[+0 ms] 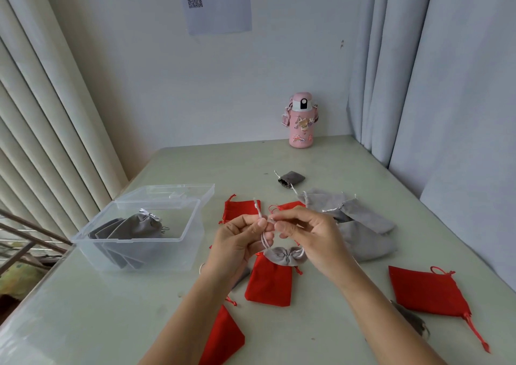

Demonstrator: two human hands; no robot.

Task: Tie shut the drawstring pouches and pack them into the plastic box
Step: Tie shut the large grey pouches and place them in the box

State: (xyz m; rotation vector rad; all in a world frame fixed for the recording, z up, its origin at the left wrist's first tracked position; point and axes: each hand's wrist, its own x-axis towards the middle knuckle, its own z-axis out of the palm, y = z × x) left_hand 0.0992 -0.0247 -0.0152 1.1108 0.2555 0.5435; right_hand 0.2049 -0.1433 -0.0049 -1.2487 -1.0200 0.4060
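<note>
I see the left hand (237, 243) and right hand (314, 237) pinch a thin cord (259, 212); below the fingers, a soft grey pouch (282, 256), puckered.

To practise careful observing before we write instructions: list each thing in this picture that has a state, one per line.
Plastic box: open, lid tipped back.
Top pouch in box: tied with a bow.
Grey pouch: mouth gathered; left hand and right hand pinch its cords.
Red pouches: lying flat, untied.
Bottle: upright, cap shut.
</note>
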